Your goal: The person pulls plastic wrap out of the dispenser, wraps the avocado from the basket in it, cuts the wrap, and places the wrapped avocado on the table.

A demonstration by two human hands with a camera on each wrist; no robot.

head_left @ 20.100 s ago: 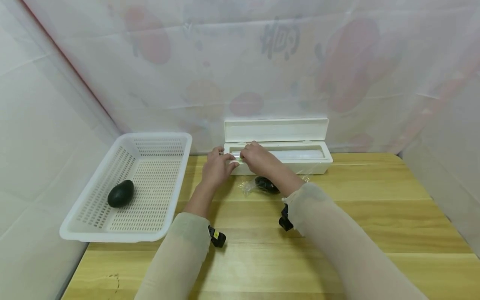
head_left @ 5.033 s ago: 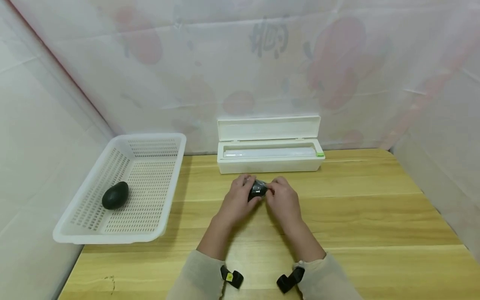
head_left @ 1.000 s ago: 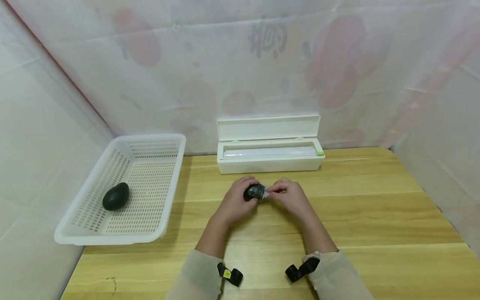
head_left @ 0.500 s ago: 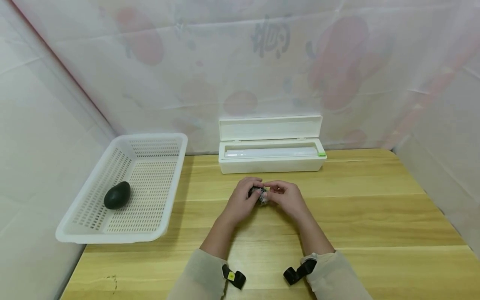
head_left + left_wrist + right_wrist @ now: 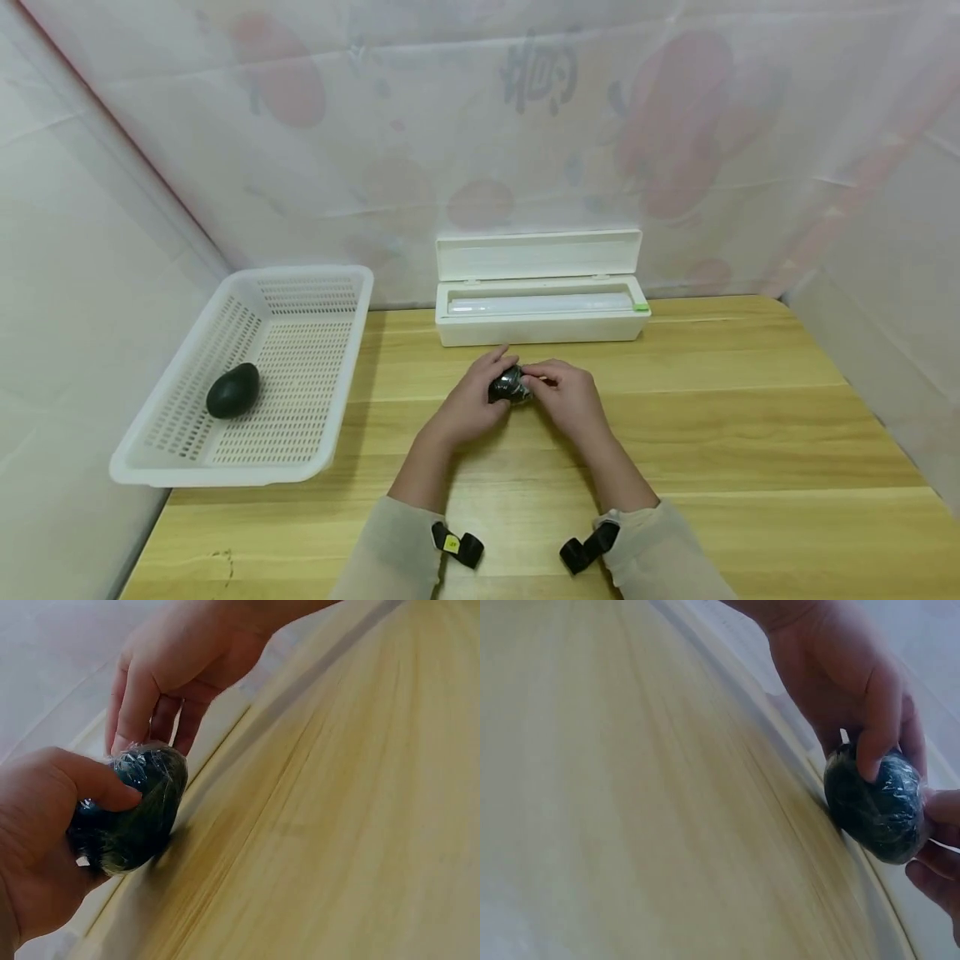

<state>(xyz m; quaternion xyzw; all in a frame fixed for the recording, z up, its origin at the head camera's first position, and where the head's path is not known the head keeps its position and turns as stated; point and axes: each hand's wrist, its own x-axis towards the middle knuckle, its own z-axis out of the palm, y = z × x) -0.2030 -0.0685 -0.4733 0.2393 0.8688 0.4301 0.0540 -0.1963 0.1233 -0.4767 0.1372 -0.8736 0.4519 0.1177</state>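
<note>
A dark green avocado (image 5: 507,385), wrapped in clear cling film, is held just above or on the table in front of the white box. My left hand (image 5: 471,402) grips its left side, thumb and fingers around it. At its right end, my right hand (image 5: 566,398) pinches the film between thumb and fingers. In the left wrist view the wrapped avocado (image 5: 142,802) shows shiny, creased film, and the left thumb presses on it. The right wrist view shows the film gathered at the right fingertips (image 5: 943,806).
At the back stands a long white box (image 5: 542,329), lid up, with a roll of cling film (image 5: 540,304) inside and a green piece (image 5: 641,307) at its right end. To the left, a white slotted basket (image 5: 348,367) holds an unwrapped avocado (image 5: 233,391).
Long before, both hands were at the box, the film-covered avocado lying on the table. Within the last second, my right fingers have moved from the outstretched film end in against the avocado.
</note>
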